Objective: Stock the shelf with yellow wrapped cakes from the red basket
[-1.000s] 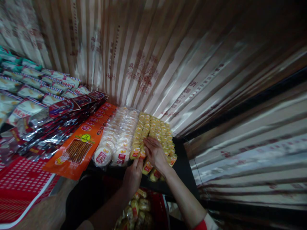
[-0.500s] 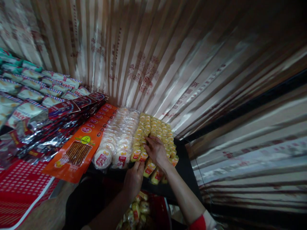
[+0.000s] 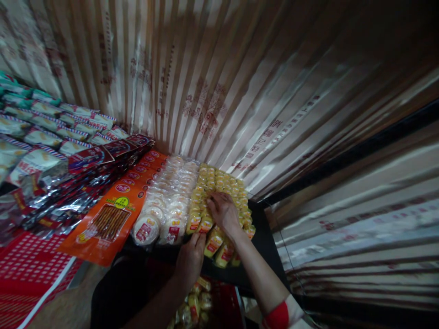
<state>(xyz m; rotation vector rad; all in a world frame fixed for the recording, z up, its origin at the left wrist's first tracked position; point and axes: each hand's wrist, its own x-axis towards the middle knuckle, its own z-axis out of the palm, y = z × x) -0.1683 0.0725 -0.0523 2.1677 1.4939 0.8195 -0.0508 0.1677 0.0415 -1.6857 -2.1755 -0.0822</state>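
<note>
Small yellow wrapped snack packs (image 3: 203, 180) stand in tight rows on a black shelf (image 3: 265, 237). At the front of these rows is my left hand (image 3: 192, 253), its fingers together and its fingertips against the lower edge of the front packs. My right hand (image 3: 224, 212) lies over the middle of the rows, fingers curled down among the packs. Whatever its fingertips hold, if anything, is hidden. Several front packs (image 3: 214, 243) lean askew below my right wrist. Just left are rows of clear-wrapped round white snacks (image 3: 174, 227).
Orange stick-snack bags (image 3: 111, 219), dark red shiny packets (image 3: 89, 183) and white-and-green bags (image 3: 44, 135) lie farther left. A red plastic basket (image 3: 32, 269) is at lower left. More yellow packs (image 3: 195, 304) sit below the shelf. Pleated printed sheeting (image 3: 206, 91) rises behind, crossed by a black bar (image 3: 343, 160).
My right hand's fingers have drawn closer together and curled down onto the yellow packs. My left hand stays almost in place at the front edge.
</note>
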